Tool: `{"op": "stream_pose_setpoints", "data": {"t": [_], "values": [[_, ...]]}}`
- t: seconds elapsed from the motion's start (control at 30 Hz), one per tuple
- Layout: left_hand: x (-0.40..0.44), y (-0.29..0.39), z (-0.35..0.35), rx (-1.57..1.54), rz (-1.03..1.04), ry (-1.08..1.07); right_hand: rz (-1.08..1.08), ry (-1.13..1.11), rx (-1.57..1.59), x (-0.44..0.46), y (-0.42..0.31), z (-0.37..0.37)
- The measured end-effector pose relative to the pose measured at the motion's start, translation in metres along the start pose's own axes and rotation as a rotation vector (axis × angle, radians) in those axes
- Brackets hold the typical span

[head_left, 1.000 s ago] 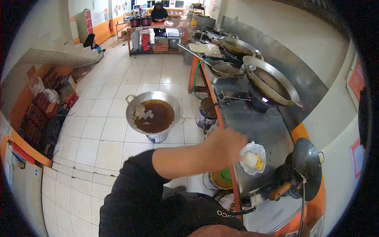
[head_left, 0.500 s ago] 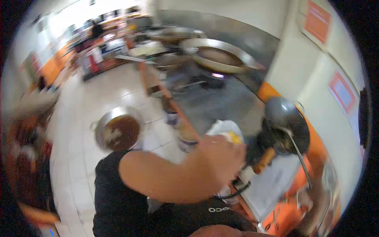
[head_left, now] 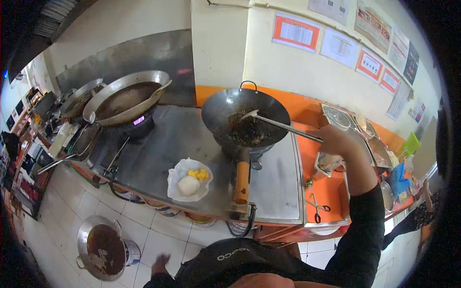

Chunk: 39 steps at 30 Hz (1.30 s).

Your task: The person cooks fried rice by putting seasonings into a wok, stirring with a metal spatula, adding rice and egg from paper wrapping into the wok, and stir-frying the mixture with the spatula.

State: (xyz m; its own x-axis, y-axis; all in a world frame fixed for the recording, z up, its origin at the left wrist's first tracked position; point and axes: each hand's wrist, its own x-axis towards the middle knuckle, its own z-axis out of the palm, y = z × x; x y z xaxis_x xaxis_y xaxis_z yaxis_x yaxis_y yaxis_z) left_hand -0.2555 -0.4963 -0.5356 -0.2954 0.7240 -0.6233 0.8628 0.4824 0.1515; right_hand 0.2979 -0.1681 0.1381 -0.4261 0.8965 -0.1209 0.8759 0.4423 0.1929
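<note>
My right hand [head_left: 331, 139] is closed around the end of a long-handled wok spatula [head_left: 283, 126]. The spatula's blade rests in a black wok [head_left: 218, 109], among dark, oily residue. The wok sits on the counter, its wooden handle [head_left: 242, 180] pointing towards me. Low on the left, beside my body, my left hand [head_left: 161, 264] hangs over the floor with its fingers loosely apart and nothing visible in it. Left of the wok handle, a paper-lined plate [head_left: 174, 190] carries a mound of white rice [head_left: 189, 185] and yellow pieces of food [head_left: 199, 174].
Large metal pans [head_left: 93, 111] stand on burners at the left. A pan of brown liquid [head_left: 82, 238] sits low, near the floor. On the orange counter [head_left: 331, 194] lie scissors [head_left: 317, 209], with food trays behind. Another person's arm [head_left: 427, 196] shows at far right.
My view has swung to the right. My left hand has left the plate, which stands on the counter, and dropped to my side. My right hand now grips the spatula.
</note>
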Motion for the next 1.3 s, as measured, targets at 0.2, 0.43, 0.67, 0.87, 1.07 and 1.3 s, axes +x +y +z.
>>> {"op": "stream_pose_setpoints", "data": {"t": [0.2,0.43,0.67,0.87,1.07,1.3], "values": [[-0.118,-0.057,0.058,0.018,-0.180,-0.146,0.048,-0.111,0.086,-0.066,0.003,-0.056],[-0.072,-0.078,0.049,0.192,0.068,0.113,0.123,-0.035,0.436,0.002,-0.030,0.020],[-0.017,0.020,-0.051,0.007,0.474,0.361,0.287,-0.035,0.938,-0.010,0.011,0.060],[-0.062,-0.017,0.013,0.037,0.169,-0.033,0.297,-0.189,1.712,0.025,-0.009,0.096],[-0.104,-0.043,0.059,-0.015,-0.051,-0.128,0.149,-0.224,1.640,0.009,-0.046,0.072],[-0.082,-0.037,0.058,-0.021,0.031,-0.058,0.021,-0.154,0.633,0.028,-0.009,0.056]]}}
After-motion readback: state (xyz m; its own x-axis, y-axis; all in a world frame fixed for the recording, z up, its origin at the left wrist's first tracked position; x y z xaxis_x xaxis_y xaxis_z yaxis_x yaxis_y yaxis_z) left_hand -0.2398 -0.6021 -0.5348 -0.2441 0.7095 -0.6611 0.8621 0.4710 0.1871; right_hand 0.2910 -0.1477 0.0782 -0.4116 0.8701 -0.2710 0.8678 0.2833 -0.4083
